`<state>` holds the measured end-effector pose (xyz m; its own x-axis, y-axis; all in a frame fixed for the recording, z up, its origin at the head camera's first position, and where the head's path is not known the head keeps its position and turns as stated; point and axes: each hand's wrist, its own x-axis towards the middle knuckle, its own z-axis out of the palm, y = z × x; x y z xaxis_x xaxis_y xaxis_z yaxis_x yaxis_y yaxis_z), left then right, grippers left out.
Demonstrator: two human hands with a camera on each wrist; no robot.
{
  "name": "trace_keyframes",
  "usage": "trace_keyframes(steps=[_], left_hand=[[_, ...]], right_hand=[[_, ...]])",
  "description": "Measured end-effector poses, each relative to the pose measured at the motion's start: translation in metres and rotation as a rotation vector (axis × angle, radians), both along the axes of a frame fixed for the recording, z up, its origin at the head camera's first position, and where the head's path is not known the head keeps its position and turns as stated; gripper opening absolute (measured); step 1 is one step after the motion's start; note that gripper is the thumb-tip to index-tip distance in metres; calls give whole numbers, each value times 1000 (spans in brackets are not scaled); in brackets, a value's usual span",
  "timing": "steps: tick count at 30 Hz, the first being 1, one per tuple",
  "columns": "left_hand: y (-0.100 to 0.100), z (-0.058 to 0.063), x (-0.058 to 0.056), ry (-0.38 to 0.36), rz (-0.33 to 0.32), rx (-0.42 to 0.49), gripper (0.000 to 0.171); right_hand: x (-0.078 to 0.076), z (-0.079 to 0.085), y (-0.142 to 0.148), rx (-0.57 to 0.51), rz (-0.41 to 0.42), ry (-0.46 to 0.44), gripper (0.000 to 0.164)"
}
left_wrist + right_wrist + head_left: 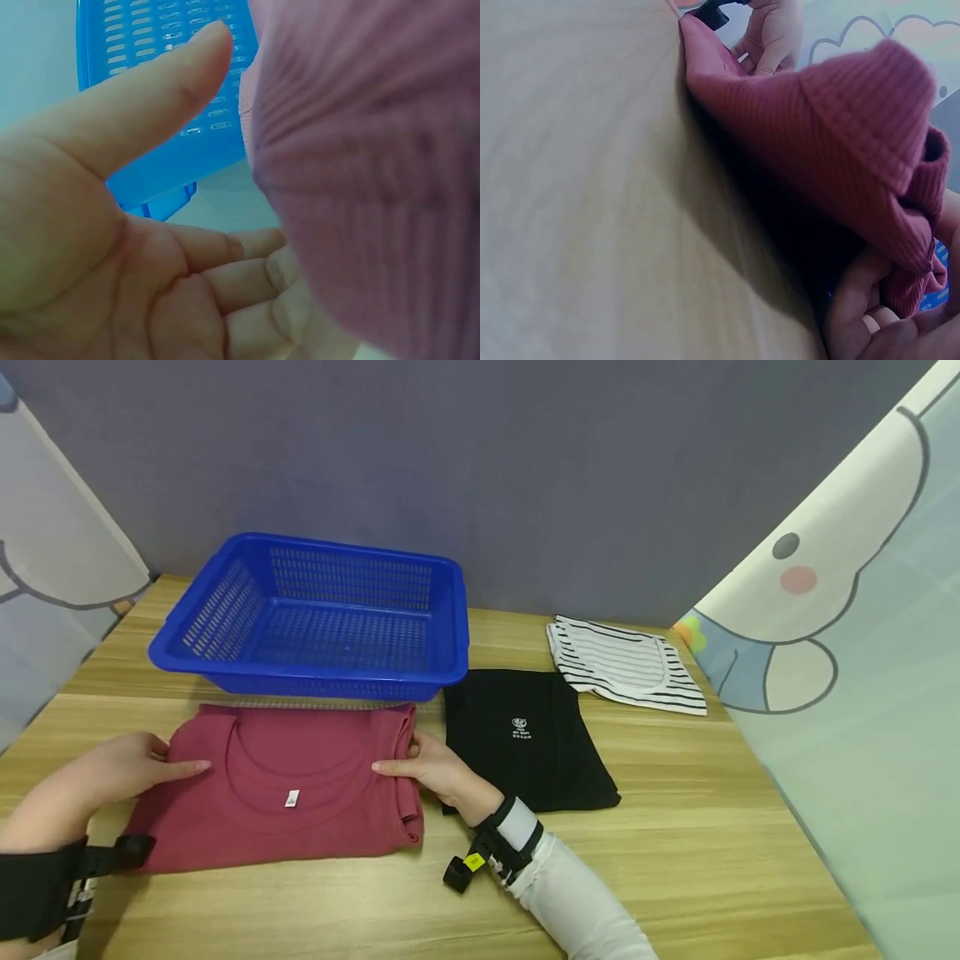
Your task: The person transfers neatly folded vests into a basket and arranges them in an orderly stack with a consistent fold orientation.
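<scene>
A folded dark-red ribbed shirt (322, 827) lies in front of the basket, its neckline and small white label facing up. My left hand (123, 772) holds its left edge, thumb on top; in the left wrist view the cloth hides the fingertips of the left hand (217, 292). At the opposite edge my right hand (438, 768) grips the layered folds, thumb above. The right wrist view shows fingers of the right hand (870, 315) curled under the shirt (810, 150), which stands partly raised off the table there.
A blue plastic basket (307, 677) with slotted walls stands behind the red shirt. Right of it lies a folded black garment (517, 768) with a small white print. Farther back is a folded white garment with black stripes (622, 664). All rest on a wood-grain table (675, 843).
</scene>
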<state>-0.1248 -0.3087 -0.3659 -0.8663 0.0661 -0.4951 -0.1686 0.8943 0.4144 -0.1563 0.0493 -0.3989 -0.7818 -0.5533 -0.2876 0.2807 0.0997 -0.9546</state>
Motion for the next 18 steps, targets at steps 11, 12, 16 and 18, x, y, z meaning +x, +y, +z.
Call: trace_keyframes(steps=[11, 12, 16, 18], left_hand=[[3, -2, -1, -18, -22, 39, 67], [2, -3, -1, -13, -28, 41, 63], [-1, -3, -2, -8, -26, 63, 62], [0, -4, -2, -15, -10, 88, 63]], right_hand=[[2, -2, -1, -48, -33, -31, 44], [1, -2, -1, -50, -24, -30, 44], [1, -2, -2, -25, 20, -1, 43], [2, -2, -2, 6, 38, 21, 41]])
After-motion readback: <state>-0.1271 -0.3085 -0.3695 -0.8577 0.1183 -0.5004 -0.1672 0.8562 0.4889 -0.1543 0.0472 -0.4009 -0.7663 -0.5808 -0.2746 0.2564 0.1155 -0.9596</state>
